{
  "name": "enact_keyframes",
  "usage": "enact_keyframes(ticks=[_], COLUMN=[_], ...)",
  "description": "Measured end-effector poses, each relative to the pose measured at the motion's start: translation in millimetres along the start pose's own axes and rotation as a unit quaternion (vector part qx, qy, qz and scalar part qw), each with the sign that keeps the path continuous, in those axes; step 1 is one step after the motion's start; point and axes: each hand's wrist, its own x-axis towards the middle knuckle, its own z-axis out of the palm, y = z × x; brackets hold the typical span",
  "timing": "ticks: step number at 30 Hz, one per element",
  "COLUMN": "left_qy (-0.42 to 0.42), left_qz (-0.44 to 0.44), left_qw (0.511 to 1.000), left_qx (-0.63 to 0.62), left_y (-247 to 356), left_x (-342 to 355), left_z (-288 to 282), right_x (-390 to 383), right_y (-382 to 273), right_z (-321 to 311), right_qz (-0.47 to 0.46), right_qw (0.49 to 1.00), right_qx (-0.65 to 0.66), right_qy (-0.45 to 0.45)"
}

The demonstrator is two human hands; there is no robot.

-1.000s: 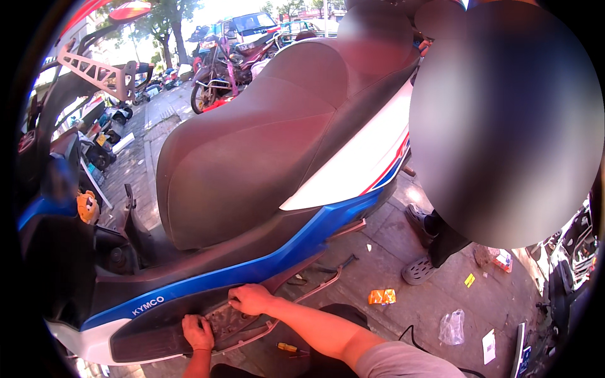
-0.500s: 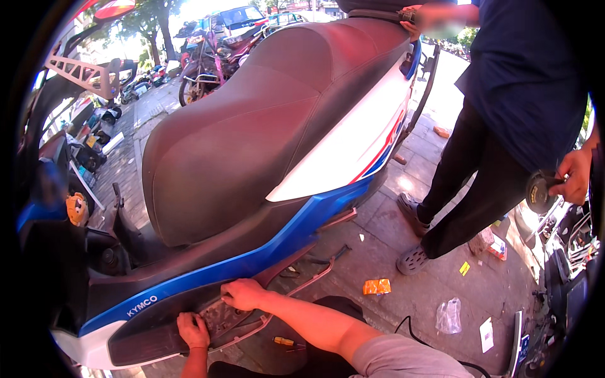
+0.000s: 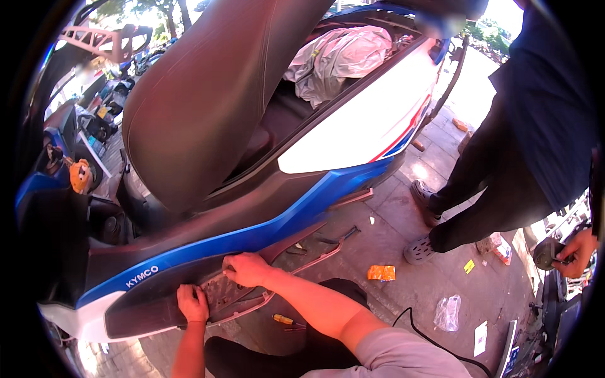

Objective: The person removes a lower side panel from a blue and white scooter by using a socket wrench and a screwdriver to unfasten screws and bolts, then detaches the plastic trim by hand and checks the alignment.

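Note:
A scooter with blue and white side panels (image 3: 353, 148) stands across the view. Low on its near side, my left hand (image 3: 193, 303) curls over the edge of the black footboard cover (image 3: 142, 309). My right hand (image 3: 247, 269) has its fingers bent at the cover's upper rear edge, beside the blue trim. Between my hands shows a dirty brownish surface (image 3: 220, 295); my fingertips are partly hidden. The scooter's dark seat (image 3: 201, 94) is tilted up, and a crumpled silver-grey cover (image 3: 343, 60) lies in the space under it.
At right stands another person (image 3: 491, 170) in dark clothes, a hand (image 3: 576, 253) on a round black part (image 3: 547, 254). A yellow-handled screwdriver (image 3: 283, 319), an orange box (image 3: 381, 273), a plastic bag (image 3: 447, 313) and a black cable (image 3: 435, 340) lie on the paving.
The seat has swung up, exposing the storage space and the silver-grey cover. The other person's hand with the round black part is lower. My hands stay at the footboard.

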Motion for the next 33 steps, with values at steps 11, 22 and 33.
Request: enact_keyframes(ticks=[11,22,33], left_qy=[-0.017,-0.035,-0.054], left_qz=[-0.010,-0.024,-0.009], left_qw=[1.000,0.998,0.996], left_qx=[0.018,0.036,0.070], left_y=[-1.3,2.0,2.1], left_x=[4.3,5.9,7.9], left_z=[2.6,6.2,11.5], right_x=[-0.3,3.6,16.9], right_y=[-9.4,-23.7,-23.9], right_z=[9.2,5.6,22.9], right_qz=[0.015,-0.024,-0.037], right_qw=[0.999,0.993,0.986], right_qx=[0.014,0.116,0.149], right_qy=[-0.031,-0.003,0.064])
